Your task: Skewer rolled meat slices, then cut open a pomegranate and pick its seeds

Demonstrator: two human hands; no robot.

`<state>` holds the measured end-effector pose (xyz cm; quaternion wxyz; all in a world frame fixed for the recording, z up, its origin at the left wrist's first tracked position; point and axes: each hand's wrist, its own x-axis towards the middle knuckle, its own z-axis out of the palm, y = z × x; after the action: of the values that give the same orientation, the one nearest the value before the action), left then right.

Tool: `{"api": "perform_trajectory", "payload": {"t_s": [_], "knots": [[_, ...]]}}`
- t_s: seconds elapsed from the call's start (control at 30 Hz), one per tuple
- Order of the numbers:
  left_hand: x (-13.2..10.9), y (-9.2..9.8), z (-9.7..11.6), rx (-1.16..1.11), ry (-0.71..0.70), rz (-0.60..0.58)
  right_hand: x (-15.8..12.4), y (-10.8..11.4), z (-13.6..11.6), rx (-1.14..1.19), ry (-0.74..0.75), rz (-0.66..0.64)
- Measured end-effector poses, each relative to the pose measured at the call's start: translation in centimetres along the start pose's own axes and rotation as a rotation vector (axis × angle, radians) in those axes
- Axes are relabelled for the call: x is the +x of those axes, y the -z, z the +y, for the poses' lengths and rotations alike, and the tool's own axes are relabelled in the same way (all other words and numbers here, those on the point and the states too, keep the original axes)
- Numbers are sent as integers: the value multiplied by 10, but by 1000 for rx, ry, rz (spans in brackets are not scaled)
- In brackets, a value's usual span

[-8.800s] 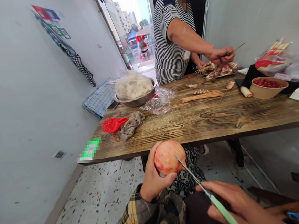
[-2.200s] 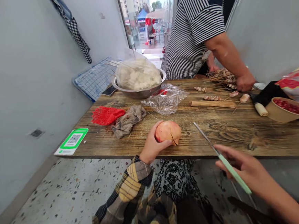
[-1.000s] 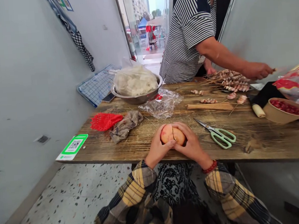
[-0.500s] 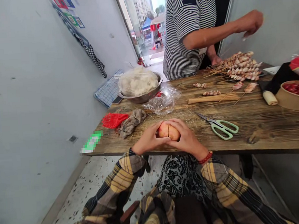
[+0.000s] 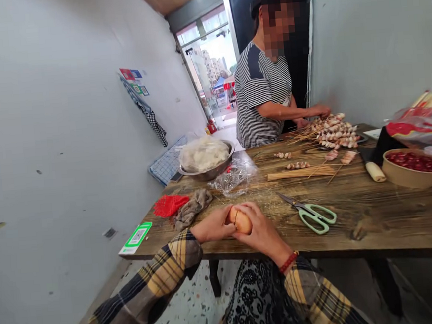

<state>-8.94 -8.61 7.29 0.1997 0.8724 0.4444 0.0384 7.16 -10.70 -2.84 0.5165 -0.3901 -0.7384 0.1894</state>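
Observation:
Both my hands are wrapped round a round pinkish-orange fruit (image 5: 242,223) with a dark split line across its skin, just above the table's front edge. My left hand (image 5: 216,224) grips its left side, fingers and thumb closed on it. From the right, my right hand (image 5: 261,231) curls over the top with its thumb below. Part of the fruit is hidden by the fingers. Scissors (image 5: 311,212) with pale green handles lie to the right of my hands. A grey crumpled cloth (image 5: 193,208) and red netting (image 5: 170,204) are to the left.
A metal bowl (image 5: 211,171) holding a pale mass under plastic stands behind clear wrap (image 5: 232,178). Thin sticks (image 5: 301,173), meat skewers (image 5: 335,132), a knife handle (image 5: 375,172) and a tub (image 5: 407,174) of red pieces are rightward. A co-worker (image 5: 266,88) stands across the table.
The view has tilted up. The co-worker's raised arm has come down to the skewers. My hands still hold the fruit, which is turned slightly.

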Motion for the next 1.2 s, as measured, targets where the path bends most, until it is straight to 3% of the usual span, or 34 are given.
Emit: {"api": "perform_trajectory", "payload": {"t_s": [0.3,0.47,0.73,0.93,1.07,1.2], "knots": [[6,-3,7,228,47,18,2,-3,-2,6,-11,24],[9,-5,7,235,51,2,0,0,1,20,0,30],[8,-12,-22,-78,68,43,1,4,9,59,1,-21],[4,-10,-22,-290,166,23,4,3,9,69,-48,-25],[7,-7,-18,-170,50,42,4,2,10,52,-135,-29],[16,2,-14,-9,28,-12,4,3,10,66,-86,-50]]}}
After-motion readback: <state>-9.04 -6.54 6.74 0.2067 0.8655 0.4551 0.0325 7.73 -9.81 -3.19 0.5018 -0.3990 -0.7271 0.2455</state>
